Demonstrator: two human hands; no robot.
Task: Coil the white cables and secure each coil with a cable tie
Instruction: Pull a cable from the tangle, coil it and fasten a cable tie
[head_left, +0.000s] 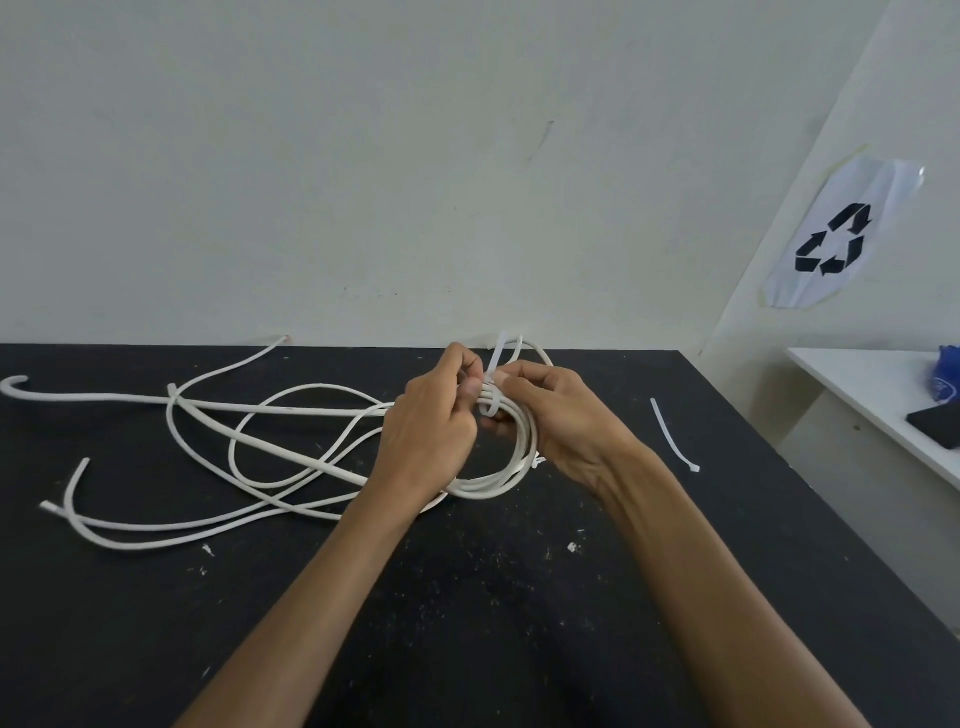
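1 coil (511, 467) has been formed at table centre-right and is being tied; a cable tie (493, 371) is looped round its strands at the top, tail pointing up toward the wall. Whether the tie has been threaded thru its head can't be told, as the fingers cover it. Probably not cinched yet. A small white bit shows on the coil's right side by the wrist, poss. another tie, unclear. The loose cables (218, 441) to the left are left uncoiled, sprawled and crossed over each other on the black table (467, 597). 1 spare tie (672, 436) is laid flat to the right, well apart from the coil.

Left hand (431, 415): fingers curled, coil strands gripped beside the tie w/ thumb pressed on top. Right hand (550, 410): fingers curled, tie pinched at the loop btwn thumb and forefinger.
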